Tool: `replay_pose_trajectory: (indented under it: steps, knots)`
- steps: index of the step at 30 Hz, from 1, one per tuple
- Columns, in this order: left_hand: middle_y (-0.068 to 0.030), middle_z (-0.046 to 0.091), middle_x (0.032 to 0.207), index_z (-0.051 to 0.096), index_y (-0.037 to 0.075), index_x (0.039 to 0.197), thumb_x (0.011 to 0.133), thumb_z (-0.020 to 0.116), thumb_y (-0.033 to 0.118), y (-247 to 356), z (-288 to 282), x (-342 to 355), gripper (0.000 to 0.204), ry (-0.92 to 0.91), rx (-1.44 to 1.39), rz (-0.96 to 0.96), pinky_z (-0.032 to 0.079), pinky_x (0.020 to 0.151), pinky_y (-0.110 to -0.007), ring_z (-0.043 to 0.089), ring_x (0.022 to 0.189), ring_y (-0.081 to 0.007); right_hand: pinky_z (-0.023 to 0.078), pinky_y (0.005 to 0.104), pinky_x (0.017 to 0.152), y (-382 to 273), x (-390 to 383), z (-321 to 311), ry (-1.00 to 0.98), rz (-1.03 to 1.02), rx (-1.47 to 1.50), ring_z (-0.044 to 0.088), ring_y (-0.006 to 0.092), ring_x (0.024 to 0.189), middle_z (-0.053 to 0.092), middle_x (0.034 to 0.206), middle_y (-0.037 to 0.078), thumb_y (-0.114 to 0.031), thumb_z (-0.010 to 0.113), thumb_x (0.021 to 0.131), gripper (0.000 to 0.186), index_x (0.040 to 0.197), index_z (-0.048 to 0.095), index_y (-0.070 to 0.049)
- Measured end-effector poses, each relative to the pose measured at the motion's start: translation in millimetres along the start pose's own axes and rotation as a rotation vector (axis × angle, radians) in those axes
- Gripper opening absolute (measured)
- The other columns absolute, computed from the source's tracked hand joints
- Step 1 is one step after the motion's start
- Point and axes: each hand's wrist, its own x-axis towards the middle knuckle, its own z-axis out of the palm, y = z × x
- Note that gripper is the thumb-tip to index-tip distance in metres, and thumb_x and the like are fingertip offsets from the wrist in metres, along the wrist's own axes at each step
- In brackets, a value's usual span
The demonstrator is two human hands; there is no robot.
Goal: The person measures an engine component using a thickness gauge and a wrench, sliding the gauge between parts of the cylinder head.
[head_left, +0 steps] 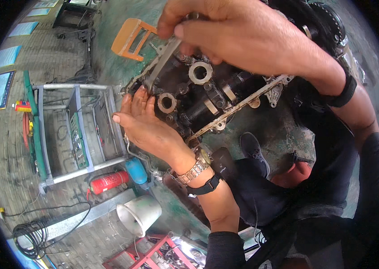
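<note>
My right hand (216, 33) reaches across the top of the view, its fingers closed round the upper end of a long metal wrench (163, 62). The wrench slants down to the left edge of a dark, oily engine (239, 85). My left hand (151, 132) is palm up with its fingers stretched out, and its fingertips rest by the wrench's lower end. Beside these fingers are a round metal ring (166, 102) and, farther right, a larger ring (200, 72) on the engine. Exactly what the wrench's lower end sits on is hidden.
An orange wooden stool (131, 39) stands beyond the engine. To the left is a metal shelf cart (79, 175) with tools. Nearby are a red fire extinguisher (110, 181), a blue cylinder (136, 171), a white bucket (151, 210), a red frame (147, 253) and coiled black cable (30, 235).
</note>
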Motion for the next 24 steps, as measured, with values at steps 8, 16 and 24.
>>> replay_pose_trajectory:
  steps: [8, 16, 24]
  knots:
    - [-0.0314, 0.063, 0.116, 0.047, -0.017, 0.132, 0.102, 0.035, 0.069, 13.4, 11.5, 0.7, 0.092, -0.027, -0.013, -0.032, 0.049, 0.099, -0.044, 0.062, 0.112, -0.0359, 0.056, 0.0381, 0.073, -22.3, -1.0, -25.6, -0.213, 0.467, 0.109, 0.066, 0.0252, 0.075, 0.069, 0.087, 0.019, -0.005, 0.045, 0.096, 0.030, 0.112, 0.066, 0.009]
    - [-0.0306, 0.064, 0.116, 0.050, -0.015, 0.130, 0.103, 0.036, 0.067, 10.7, 10.5, -3.4, 0.088, 0.006, -0.017, -0.037, 0.048, 0.099, -0.044, 0.063, 0.111, -0.0356, 0.054, 0.0324, 0.069, 20.2, -6.0, 20.4, -0.051, 0.472, -0.070, 0.065, 0.0214, 0.072, 0.070, 0.087, 0.018, -0.007, 0.050, 0.097, 0.027, 0.110, 0.069, 0.006]
    - [-0.0294, 0.065, 0.115, 0.052, -0.014, 0.127, 0.103, 0.038, 0.066, 0.3, 3.0, 4.8, 0.085, -0.022, -0.066, -0.057, 0.049, 0.098, -0.043, 0.063, 0.110, -0.0348, 0.056, 0.0377, 0.072, -10.1, -6.4, 8.0, -0.040, 0.448, -0.109, 0.070, 0.0287, 0.077, 0.072, 0.087, 0.021, -0.006, 0.053, 0.094, 0.026, 0.107, 0.069, 0.010]
